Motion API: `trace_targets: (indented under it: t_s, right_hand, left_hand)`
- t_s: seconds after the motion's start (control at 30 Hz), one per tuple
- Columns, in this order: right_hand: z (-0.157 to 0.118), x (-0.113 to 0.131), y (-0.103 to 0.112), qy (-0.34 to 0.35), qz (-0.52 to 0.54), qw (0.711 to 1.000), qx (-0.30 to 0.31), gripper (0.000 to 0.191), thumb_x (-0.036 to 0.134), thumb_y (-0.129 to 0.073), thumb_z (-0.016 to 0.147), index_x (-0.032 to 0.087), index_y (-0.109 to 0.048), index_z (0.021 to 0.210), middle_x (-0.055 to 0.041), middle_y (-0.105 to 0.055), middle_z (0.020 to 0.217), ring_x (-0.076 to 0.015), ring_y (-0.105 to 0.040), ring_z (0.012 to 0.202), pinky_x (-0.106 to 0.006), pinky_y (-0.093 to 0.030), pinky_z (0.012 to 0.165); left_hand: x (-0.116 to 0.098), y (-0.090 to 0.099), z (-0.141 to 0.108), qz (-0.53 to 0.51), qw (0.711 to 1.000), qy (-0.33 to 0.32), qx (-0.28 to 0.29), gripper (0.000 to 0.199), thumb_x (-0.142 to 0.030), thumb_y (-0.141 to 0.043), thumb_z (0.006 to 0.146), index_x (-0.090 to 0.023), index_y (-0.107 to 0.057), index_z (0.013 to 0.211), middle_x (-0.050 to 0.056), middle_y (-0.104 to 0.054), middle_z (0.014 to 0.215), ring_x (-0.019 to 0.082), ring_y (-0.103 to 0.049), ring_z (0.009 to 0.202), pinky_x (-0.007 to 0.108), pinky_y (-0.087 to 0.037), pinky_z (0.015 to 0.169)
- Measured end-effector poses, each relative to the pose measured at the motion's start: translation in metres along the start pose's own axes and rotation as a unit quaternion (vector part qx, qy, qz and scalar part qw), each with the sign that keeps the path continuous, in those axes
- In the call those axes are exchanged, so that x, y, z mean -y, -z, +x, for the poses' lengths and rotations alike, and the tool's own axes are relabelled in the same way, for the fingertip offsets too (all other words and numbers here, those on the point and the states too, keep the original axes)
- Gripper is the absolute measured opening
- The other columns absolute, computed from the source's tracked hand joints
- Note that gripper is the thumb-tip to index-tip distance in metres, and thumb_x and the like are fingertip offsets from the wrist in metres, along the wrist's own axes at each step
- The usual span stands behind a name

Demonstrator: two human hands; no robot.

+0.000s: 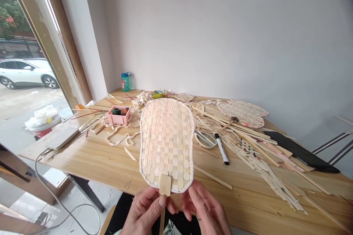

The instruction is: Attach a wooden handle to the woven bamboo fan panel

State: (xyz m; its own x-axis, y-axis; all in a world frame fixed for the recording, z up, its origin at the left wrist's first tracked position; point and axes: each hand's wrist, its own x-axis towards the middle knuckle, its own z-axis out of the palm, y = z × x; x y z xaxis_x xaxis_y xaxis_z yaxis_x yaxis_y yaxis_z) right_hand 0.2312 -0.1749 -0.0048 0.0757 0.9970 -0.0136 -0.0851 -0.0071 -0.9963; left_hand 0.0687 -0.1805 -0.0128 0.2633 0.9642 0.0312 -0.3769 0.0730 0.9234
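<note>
A woven fan (167,139) with a white edging stands upright before me, its wide face toward the camera. Its flat wooden handle (164,184) overlaps the bottom of the weave and runs down below it. My left hand (149,209) pinches the handle just under the weave, thumb in front. Close to the fan's lower right edge is my right hand (205,205), its fingers bent and apart, with nothing visible held in it; a fingertip seems to meet the edging.
Behind the fan on the wooden table (110,161) are a pink basket (119,118), scissors (205,139), a marker (222,149) and many bamboo strips (256,161). A heart-shaped woven piece (242,113) and a black flat object (300,151) lie right. A bottle (125,82) stands back left.
</note>
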Motion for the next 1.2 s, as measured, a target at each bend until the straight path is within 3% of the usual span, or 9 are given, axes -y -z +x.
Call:
trace_targets:
  t_s: [0.13,0.27,0.47,0.63,0.87,1.1,1.2]
  right_hand:
    - [0.012,0.02,-0.005,0.003,0.089,0.996,0.02,0.046,0.066,-0.075,0.082,0.021,-0.08,0.085,-0.0066,-0.079,0.082,-0.0221,-0.068,0.073,-0.03,-0.056,0.072]
    - [0.013,0.034,-0.017,-0.04,0.155,0.986,0.042,0.042,0.057,-0.086,0.075,0.02,-0.084,0.094,-0.0093,-0.083,0.097,-0.0274,-0.076,0.089,-0.034,-0.059,0.083]
    - [0.011,0.039,-0.022,0.003,0.103,0.995,0.008,0.039,0.052,-0.088,0.072,0.018,-0.086,0.092,-0.0125,-0.084,0.092,-0.0334,-0.078,0.089,-0.04,-0.064,0.081]
    - [0.008,0.035,-0.02,0.066,0.04,0.995,-0.062,0.031,0.042,-0.09,0.071,0.023,-0.086,0.094,-0.0105,-0.084,0.104,-0.0336,-0.078,0.098,-0.04,-0.064,0.091]
    - [0.01,0.025,-0.024,0.003,0.133,0.991,0.003,0.051,0.044,-0.088,0.072,0.017,-0.078,0.115,-0.0135,-0.083,0.106,-0.0361,-0.078,0.101,-0.046,-0.063,0.091]
    - [0.006,0.009,-0.028,0.129,0.025,0.98,-0.149,0.067,0.036,-0.088,0.072,0.018,-0.067,0.134,-0.0153,-0.076,0.127,-0.0334,-0.073,0.113,-0.045,-0.062,0.1]
    - [0.008,0.006,-0.028,0.082,0.066,0.988,-0.111,0.06,0.039,-0.088,0.073,0.02,-0.071,0.127,-0.0137,-0.078,0.123,-0.0329,-0.074,0.112,-0.044,-0.062,0.098]
  left_hand:
    - [0.017,0.007,-0.003,-0.023,0.999,0.029,0.019,0.036,-0.053,-0.072,0.09,-0.017,-0.077,0.093,0.002,-0.067,0.071,0.012,-0.062,0.06,0.025,-0.048,0.068]
    - [0.016,0.007,-0.004,-0.038,0.997,0.064,0.022,0.044,-0.059,-0.076,0.085,-0.015,-0.071,0.084,-0.001,-0.058,0.067,0.005,-0.046,0.052,0.019,-0.032,0.051]
    - [-0.005,0.001,-0.005,0.018,0.994,0.102,-0.016,0.059,-0.07,-0.071,0.083,-0.014,-0.058,0.068,-0.006,-0.04,0.054,0.002,-0.028,0.047,0.022,-0.014,0.048]
    - [-0.015,-0.003,-0.005,0.052,0.992,0.116,-0.012,0.059,-0.073,-0.07,0.082,-0.016,-0.058,0.074,-0.006,-0.042,0.055,0.003,-0.024,0.047,0.023,-0.014,0.047]
    - [-0.02,-0.004,-0.01,0.086,0.992,0.086,-0.023,0.059,-0.073,-0.07,0.082,-0.014,-0.064,0.082,-0.004,-0.042,0.057,0.006,-0.029,0.052,0.022,-0.018,0.05]
    - [-0.024,-0.003,-0.005,0.091,0.99,0.111,0.003,0.059,-0.075,-0.065,0.084,-0.016,-0.06,0.077,-0.007,-0.038,0.053,0.006,-0.026,0.048,0.023,-0.018,0.049]
    - [-0.022,-0.002,-0.004,0.097,0.99,0.099,-0.005,0.06,-0.075,-0.066,0.083,-0.016,-0.061,0.076,-0.006,-0.039,0.055,0.006,-0.027,0.05,0.024,-0.017,0.049]
